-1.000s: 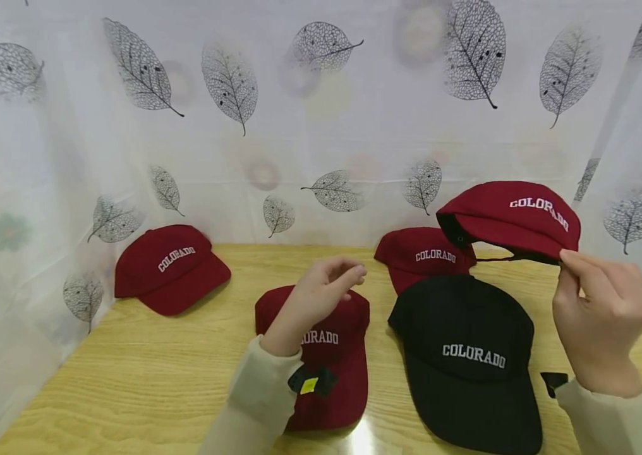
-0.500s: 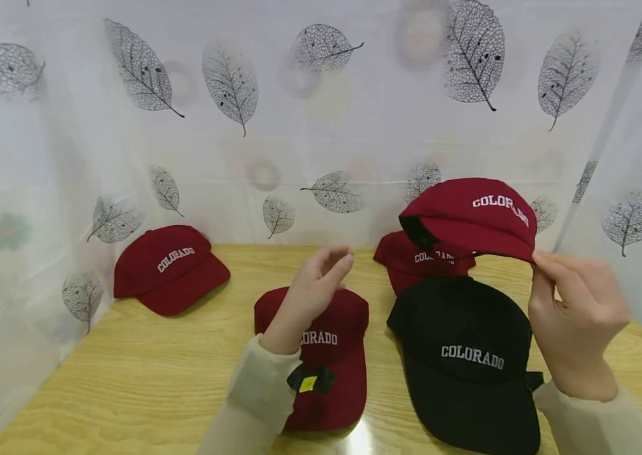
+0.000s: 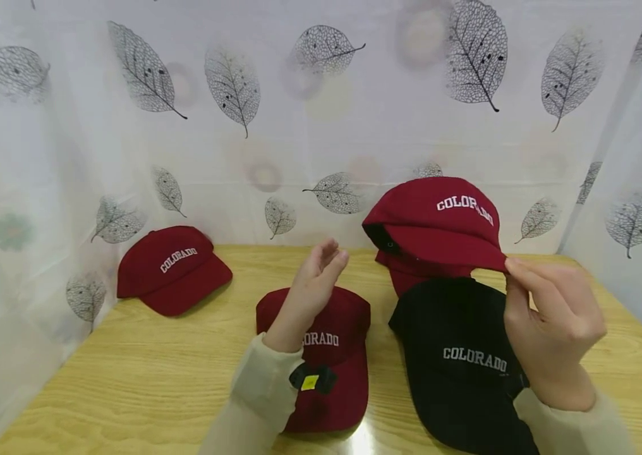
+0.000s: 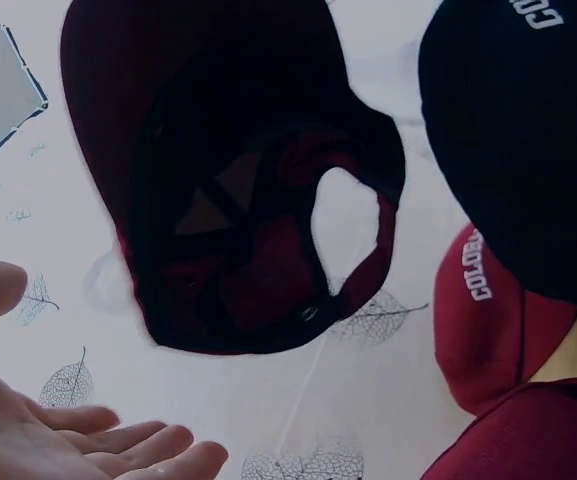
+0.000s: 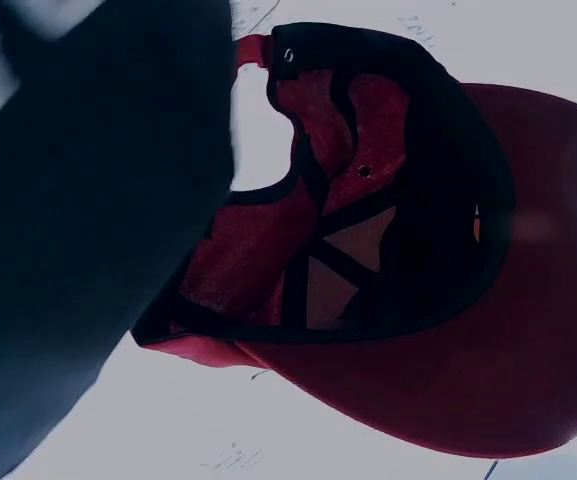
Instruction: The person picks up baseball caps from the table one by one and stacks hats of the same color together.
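Note:
My right hand point(image 3: 554, 328) pinches the brim edge of a red baseball cap point(image 3: 440, 215) lettered COLORADO and holds it up in the air. Its dark lining and the rear strap opening show in both wrist views, the cap point(image 4: 238, 200) hanging beyond my left fingers. My left hand point(image 3: 312, 291) is raised over another red cap point(image 3: 335, 379), palm turned inward, fingers relaxed and touching nothing. Below my right hand lies a black cap point(image 3: 463, 379) with the same lettering. A further red cap point(image 3: 406, 275) sits behind it, mostly covered by the held one.
At the back left of the wooden table point(image 3: 145, 379) rests one more red cap point(image 3: 173, 272), brim toward the right. A white curtain point(image 3: 275, 145) with leaf prints hangs behind the table and along its sides. A black device with a yellow patch point(image 3: 311, 382) is at my left wrist.
My right hand has carried the held red cap leftward, from the right side to in front of the back red cap. My left hand has risen slightly. The other caps stay put.

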Tool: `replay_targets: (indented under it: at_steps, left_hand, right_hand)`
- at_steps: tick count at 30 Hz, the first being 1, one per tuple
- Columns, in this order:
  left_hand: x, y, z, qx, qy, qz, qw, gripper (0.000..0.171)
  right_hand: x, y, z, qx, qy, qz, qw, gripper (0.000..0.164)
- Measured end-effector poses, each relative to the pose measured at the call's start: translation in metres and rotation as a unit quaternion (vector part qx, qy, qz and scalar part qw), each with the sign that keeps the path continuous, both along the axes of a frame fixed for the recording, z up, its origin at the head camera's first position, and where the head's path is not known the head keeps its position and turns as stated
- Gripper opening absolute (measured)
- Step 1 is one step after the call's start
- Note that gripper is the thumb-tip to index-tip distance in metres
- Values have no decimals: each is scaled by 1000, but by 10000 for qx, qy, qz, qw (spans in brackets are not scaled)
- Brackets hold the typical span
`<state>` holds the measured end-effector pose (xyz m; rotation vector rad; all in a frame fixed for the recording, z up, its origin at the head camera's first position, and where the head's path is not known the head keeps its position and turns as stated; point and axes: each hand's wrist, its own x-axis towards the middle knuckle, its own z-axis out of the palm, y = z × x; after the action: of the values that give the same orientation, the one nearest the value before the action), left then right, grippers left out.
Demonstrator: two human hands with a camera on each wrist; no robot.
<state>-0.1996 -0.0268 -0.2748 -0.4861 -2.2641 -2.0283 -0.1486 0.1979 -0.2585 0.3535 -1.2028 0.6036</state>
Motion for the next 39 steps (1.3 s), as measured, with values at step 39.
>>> replay_targets:
  at_steps: [39]
  left_hand:
    - [13,8,15,4242,-1023,-736,8968,12]
  right_hand:
    - [-17,-8,-44,2100,168,1360,9681,8]
